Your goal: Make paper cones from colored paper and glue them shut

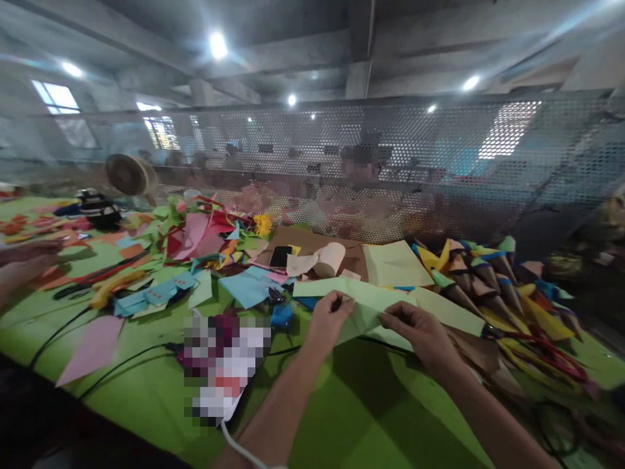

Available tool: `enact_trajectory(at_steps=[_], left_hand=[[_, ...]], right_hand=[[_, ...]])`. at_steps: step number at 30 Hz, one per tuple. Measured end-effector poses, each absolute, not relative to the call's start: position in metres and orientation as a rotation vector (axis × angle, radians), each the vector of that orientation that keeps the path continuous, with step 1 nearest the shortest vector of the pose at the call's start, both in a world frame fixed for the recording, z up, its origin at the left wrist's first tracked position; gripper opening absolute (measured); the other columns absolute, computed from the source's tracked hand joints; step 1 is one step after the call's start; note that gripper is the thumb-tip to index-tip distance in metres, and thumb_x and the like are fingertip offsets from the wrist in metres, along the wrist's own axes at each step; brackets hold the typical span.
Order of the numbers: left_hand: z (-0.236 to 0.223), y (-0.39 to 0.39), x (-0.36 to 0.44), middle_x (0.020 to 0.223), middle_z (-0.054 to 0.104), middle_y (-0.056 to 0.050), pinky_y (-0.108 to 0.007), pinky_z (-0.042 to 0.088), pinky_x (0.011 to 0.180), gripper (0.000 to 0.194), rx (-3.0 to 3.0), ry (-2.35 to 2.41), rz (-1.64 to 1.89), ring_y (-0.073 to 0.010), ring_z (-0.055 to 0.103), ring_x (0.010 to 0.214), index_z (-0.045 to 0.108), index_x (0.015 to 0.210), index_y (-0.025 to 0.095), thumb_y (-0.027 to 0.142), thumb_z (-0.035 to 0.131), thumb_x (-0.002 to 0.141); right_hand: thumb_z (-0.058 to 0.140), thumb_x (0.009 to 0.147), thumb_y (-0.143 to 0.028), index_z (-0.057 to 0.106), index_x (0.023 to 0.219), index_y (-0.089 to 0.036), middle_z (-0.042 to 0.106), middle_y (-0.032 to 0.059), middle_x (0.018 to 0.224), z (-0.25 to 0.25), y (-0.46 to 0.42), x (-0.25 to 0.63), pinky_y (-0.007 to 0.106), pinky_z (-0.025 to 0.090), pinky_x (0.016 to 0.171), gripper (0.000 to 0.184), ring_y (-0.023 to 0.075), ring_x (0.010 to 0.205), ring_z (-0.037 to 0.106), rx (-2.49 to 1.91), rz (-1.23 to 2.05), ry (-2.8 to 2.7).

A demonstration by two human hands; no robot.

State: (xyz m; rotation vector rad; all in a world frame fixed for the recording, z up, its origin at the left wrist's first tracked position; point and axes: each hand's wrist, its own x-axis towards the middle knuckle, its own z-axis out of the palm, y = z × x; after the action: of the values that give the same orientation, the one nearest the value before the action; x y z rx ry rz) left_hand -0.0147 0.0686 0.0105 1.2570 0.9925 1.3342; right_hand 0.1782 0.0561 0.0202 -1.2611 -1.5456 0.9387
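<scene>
A pale green sheet of paper point(362, 314) is stretched between my two hands above the table. My left hand point(329, 324) pinches its left part, thumb and fingertips pressed together. At the sheet's right part, my right hand point(420, 332) grips it with thumb and fingers. More pale green paper point(446, 309) lies just behind my right hand. Behind the held sheet stand a white paper roll point(331, 259) and a dark phone point(280, 256). A blue paper sheet point(248, 286) rests to the left of my left hand.
Several brown paper cones point(459, 294) with coloured tips are heaped at the right. A yellow glue gun point(114, 288), a partly pixelated white device point(249, 352) and cables lie left. Another person's hand point(29, 257) shows at the left edge. A perforated metal screen point(293, 143) stands behind the table.
</scene>
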Motion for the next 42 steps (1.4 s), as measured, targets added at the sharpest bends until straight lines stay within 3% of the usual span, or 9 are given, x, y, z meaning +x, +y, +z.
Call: enact_trajectory(at_steps=[8, 12, 20, 24, 28, 32, 37, 42], left_hand=[[0.003, 0.071, -0.012, 0.072, 0.06, 0.0, -0.025, 0.04, 0.067, 0.023, 1.258, 0.858, 1.302, -0.0134, 0.051, 0.068, 0.062, 0.075, 0.016, 0.038, 0.07, 0.074], [0.003, 0.071, -0.014, 0.073, 0.061, 0.0, -0.025, 0.042, 0.067, 0.018, 1.39, 0.952, 1.307, -0.0142, 0.052, 0.071, 0.064, 0.075, 0.016, 0.033, 0.068, 0.076], [0.003, 0.069, -0.014, 0.081, 0.069, -0.002, -0.025, 0.045, 0.069, 0.023, 1.514, 0.961, 1.177, -0.0185, 0.059, 0.077, 0.072, 0.087, 0.014, 0.033, 0.069, 0.076], [0.005, 0.071, -0.018, 0.08, 0.07, -0.002, -0.024, 0.042, 0.066, 0.018, 1.694, 1.105, 1.077, -0.0185, 0.06, 0.076, 0.073, 0.086, 0.014, 0.028, 0.066, 0.077], [0.009, 0.065, -0.018, 0.068, 0.066, -0.001, -0.024, 0.034, 0.06, 0.007, 1.897, 1.317, 0.952, -0.0179, 0.059, 0.069, 0.072, 0.075, 0.018, 0.022, 0.066, 0.075], [0.012, 0.057, -0.014, 0.064, 0.065, -0.002, -0.026, 0.029, 0.058, 0.007, 2.067, 1.398, 0.861, -0.0196, 0.06, 0.068, 0.071, 0.07, 0.022, 0.023, 0.067, 0.076], [0.01, 0.068, -0.021, 0.069, 0.067, -0.002, -0.026, 0.036, 0.062, 0.002, 1.753, 1.278, 1.108, -0.019, 0.06, 0.071, 0.07, 0.072, 0.02, 0.022, 0.07, 0.071], [0.001, 0.084, -0.023, 0.072, 0.066, -0.003, -0.025, 0.044, 0.065, 0.024, 1.196, 0.966, 1.351, -0.0152, 0.058, 0.067, 0.066, 0.081, 0.015, 0.035, 0.073, 0.068]], right_hand=[[0.072, 0.069, -0.062, 0.067, 0.068, -0.022, 0.065, 0.0024, 0.067, 0.024, 0.056, 0.179, 0.031, 0.046, 0.068, 0.041, 0.0197, 0.069, 0.057, -1.248, 0.986, -1.54], [0.073, 0.07, -0.059, 0.073, 0.085, -0.023, 0.073, 0.0044, 0.084, 0.024, 0.054, 0.175, 0.034, 0.047, 0.078, 0.039, 0.0243, 0.083, 0.063, -1.29, 0.858, -1.656], [0.075, 0.066, -0.06, 0.069, 0.07, -0.02, 0.062, 0.0001, 0.061, 0.017, 0.058, 0.178, 0.029, 0.041, 0.056, 0.04, 0.016, 0.059, 0.051, -1.295, 0.933, -1.545], [0.073, 0.07, -0.054, 0.07, 0.072, -0.021, 0.065, 0.0022, 0.067, 0.017, 0.059, 0.18, 0.032, 0.045, 0.064, 0.033, 0.0194, 0.066, 0.057, -1.308, 0.792, -1.647], [0.072, 0.076, -0.039, 0.073, 0.1, -0.025, 0.071, 0.0058, 0.094, 0.019, 0.052, 0.172, 0.038, 0.047, 0.083, 0.028, 0.0251, 0.091, 0.062, -1.22, 0.557, -1.85], [0.069, 0.079, -0.036, 0.073, 0.084, -0.024, 0.069, 0.0045, 0.081, 0.02, 0.047, 0.166, 0.036, 0.047, 0.077, 0.013, 0.0242, 0.083, 0.062, -1.227, 0.468, -1.878], [0.073, 0.071, -0.047, 0.069, 0.075, -0.021, 0.067, 0.0029, 0.072, 0.02, 0.054, 0.175, 0.034, 0.045, 0.068, 0.027, 0.0213, 0.071, 0.059, -1.303, 0.73, -1.545], [0.081, 0.062, -0.051, 0.066, 0.071, -0.02, 0.062, 0.0003, 0.066, 0.021, 0.054, 0.173, 0.03, 0.042, 0.064, 0.036, 0.0168, 0.066, 0.053, -1.228, 1.015, -1.347]])
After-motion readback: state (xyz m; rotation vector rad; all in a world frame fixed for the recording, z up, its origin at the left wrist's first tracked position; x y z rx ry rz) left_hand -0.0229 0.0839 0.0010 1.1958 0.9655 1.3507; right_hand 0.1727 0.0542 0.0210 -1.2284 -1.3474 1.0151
